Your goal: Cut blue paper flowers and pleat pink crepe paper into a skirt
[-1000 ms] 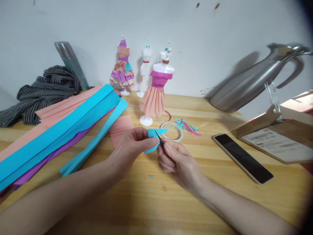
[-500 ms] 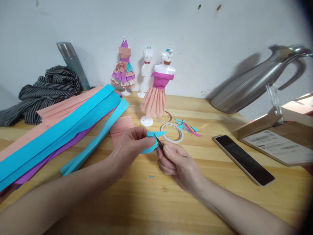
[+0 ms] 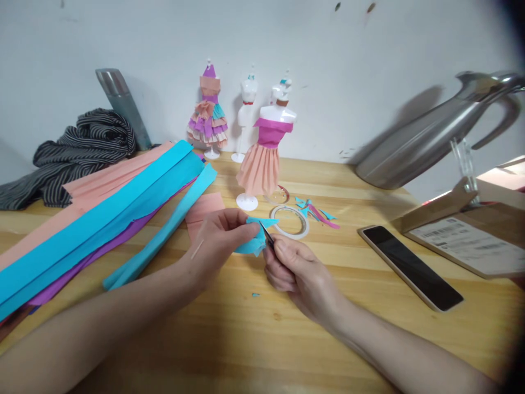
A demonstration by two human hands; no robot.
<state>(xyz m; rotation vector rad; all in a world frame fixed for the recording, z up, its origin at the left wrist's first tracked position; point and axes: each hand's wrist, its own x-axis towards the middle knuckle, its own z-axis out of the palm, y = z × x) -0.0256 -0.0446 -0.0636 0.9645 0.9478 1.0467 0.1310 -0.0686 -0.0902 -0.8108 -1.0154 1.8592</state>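
Observation:
Between the thumb and fingers of my left hand (image 3: 223,235) is a small blue paper piece (image 3: 253,244), its pointed tip sticking out to the right. My right hand (image 3: 297,265) is closed on small dark scissors (image 3: 266,234), whose blades lie against the blue piece; the handles are mostly hidden by my fingers. Just behind my hands lies a white tape roll (image 3: 304,224). A mannequin in a pink top and peach pleated skirt (image 3: 260,164) stands behind that. A tiny blue scrap (image 3: 255,295) rests on the wooden table (image 3: 229,339).
Blue, purple and peach paper strips (image 3: 123,208) cover the left side, beside a striped cloth (image 3: 86,142) and a flask (image 3: 123,104). At right are a phone (image 3: 410,268), a cardboard box (image 3: 488,219) and a metal jug (image 3: 414,131). Scraps (image 3: 318,212) lie past the tape.
The blue piece has shifted between my fingers, and its lower part now looks more crumpled. Both hands stay in nearly the same place.

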